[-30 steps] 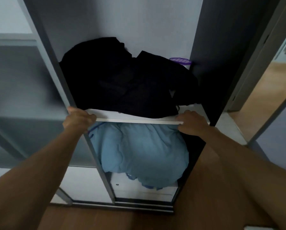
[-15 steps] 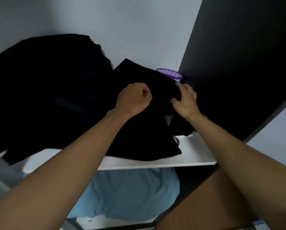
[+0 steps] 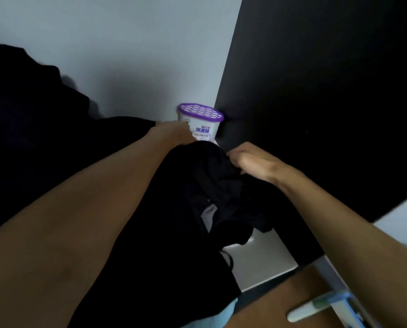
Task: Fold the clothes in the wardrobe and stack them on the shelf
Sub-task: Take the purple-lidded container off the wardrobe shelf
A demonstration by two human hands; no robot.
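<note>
Both hands have pushed deeper into the back corner since a moment ago, and the tub there now shows its side. At the far left a big heap of black clothes [image 3: 32, 114] lies on the shelf against the pale back wall. The left hand [image 3: 171, 136] reaches over the bunched black garment [image 3: 212, 178]; its fingers are buried in the cloth, so I can't tell how they lie. Just behind stands a white plastic tub with a purple honeycomb lid [image 3: 200, 121], its blue label reading 除湿盒. The right hand [image 3: 249, 162] has its fingers curled, gripping the garment's right edge. Below it the white wardrobe shelf [image 3: 256, 259] shows bare, beside the dark side panel [image 3: 316, 91].
</note>
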